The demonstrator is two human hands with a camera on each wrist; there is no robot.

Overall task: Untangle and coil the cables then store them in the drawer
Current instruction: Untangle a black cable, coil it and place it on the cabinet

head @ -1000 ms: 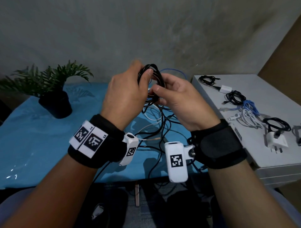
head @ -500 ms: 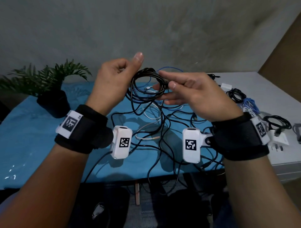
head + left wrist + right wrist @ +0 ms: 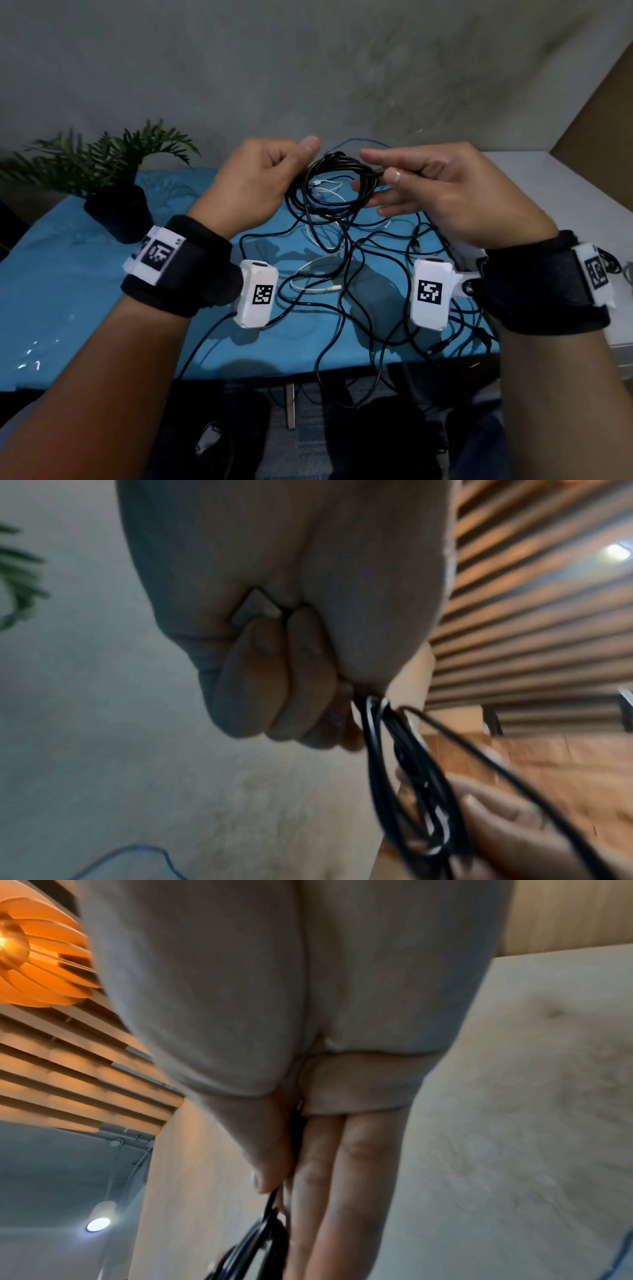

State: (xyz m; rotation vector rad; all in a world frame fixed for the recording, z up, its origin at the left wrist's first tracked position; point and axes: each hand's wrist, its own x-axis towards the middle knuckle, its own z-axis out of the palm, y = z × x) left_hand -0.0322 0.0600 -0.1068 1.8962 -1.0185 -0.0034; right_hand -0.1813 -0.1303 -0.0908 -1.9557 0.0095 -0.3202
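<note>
Here my left hand [image 3: 255, 181] grips a half-wound black cable coil [image 3: 334, 185] while my right hand [image 3: 442, 192] pinches its far side, mid-coiling; next, probably another loop.

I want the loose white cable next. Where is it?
Head view: the white cable lies on the blue table, center, amid black cables, between the wrists.

2 hands [image 3: 250, 185], 1 plant [image 3: 113, 171], perhaps 4 cables [image 3: 342, 274].

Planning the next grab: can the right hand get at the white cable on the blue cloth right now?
Probably not yet. The right hand pinches the black cable coil, shared with the left hand. The white cable lies uncovered below, though black cables cross it.
</note>
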